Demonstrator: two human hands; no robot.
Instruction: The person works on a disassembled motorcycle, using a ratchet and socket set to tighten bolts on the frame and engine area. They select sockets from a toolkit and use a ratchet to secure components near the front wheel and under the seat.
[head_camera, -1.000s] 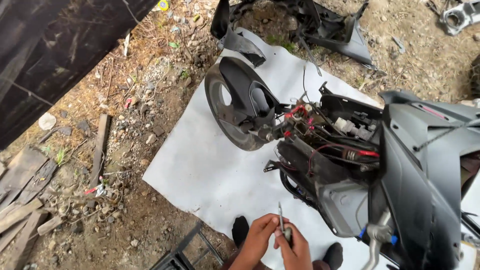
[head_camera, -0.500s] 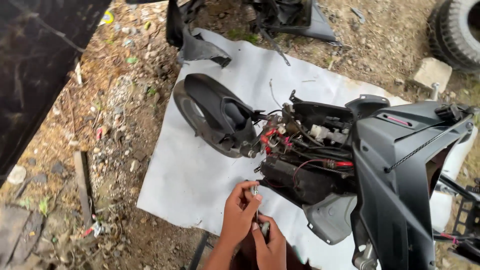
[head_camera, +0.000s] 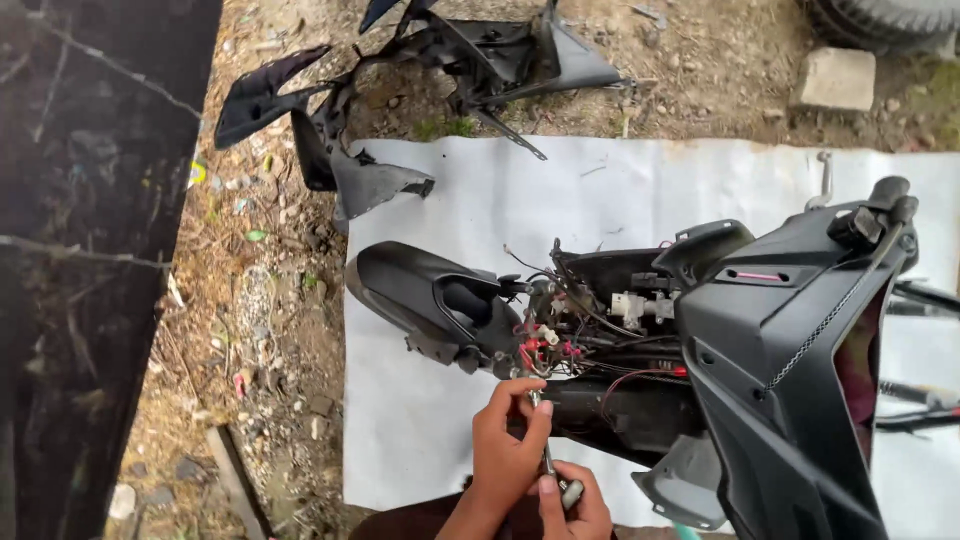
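Nearest you, your right hand (head_camera: 572, 500) clenches the screwdriver (head_camera: 547, 455) handle — your left hand (head_camera: 510, 440) pinches its shaft just above. Its tip points up into the red-and-black wiring (head_camera: 548, 345) of the stripped scooter (head_camera: 650, 370), lying on a white sheet (head_camera: 470, 200). Beyond lie loose black body panels (head_camera: 450, 60) on dirt.

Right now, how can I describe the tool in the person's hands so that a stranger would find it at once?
Start from the stripped black scooter front on the white sheet. Below its tangle of red wires, the left hand and right hand meet. The screwdriver is the thin metal shaft rising between them, the only straight bright thing there.
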